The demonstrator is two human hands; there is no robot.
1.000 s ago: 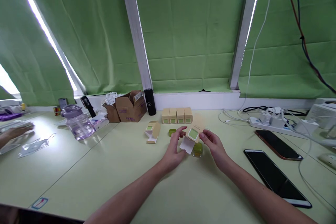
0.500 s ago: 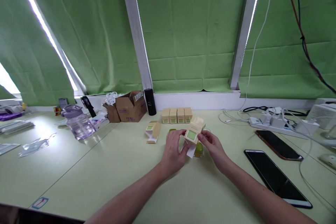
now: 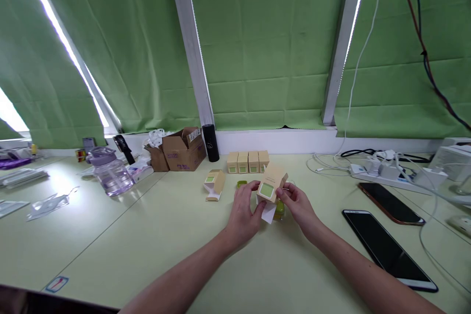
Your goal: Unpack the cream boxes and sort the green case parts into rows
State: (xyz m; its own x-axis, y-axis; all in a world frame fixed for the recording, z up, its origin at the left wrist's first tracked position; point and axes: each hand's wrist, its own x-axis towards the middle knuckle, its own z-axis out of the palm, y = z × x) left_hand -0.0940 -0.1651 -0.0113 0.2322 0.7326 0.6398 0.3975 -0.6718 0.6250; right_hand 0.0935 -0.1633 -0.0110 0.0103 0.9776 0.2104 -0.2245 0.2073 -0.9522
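Note:
Both hands grip a small tan cardboard box (image 3: 273, 181) with a green square on its face, held tilted above the table. A white flap (image 3: 269, 212) hangs from its lower end. My left hand (image 3: 245, 213) pinches its left side, and my right hand (image 3: 298, 203) has thumb and fingers closed on its right side. Just behind the box, near my right fingers, is a yellow-green item with clear sides (image 3: 279, 209), partly hidden. Another small green piece (image 3: 241, 183) shows beyond my left fingers. To the left lies an open tan box (image 3: 214, 184).
Several closed tan boxes (image 3: 248, 162) stand in a row near the wall. Left of them are a black cylinder (image 3: 210, 143), a brown carton (image 3: 184, 149) and a purple water bottle (image 3: 110, 171). Two phones (image 3: 386, 248) and a power strip (image 3: 386, 174) lie on the right.
The held box has tipped slightly between my hands, showing more of its plain tan side, and its white flap sits a little farther right. My hands have barely shifted.

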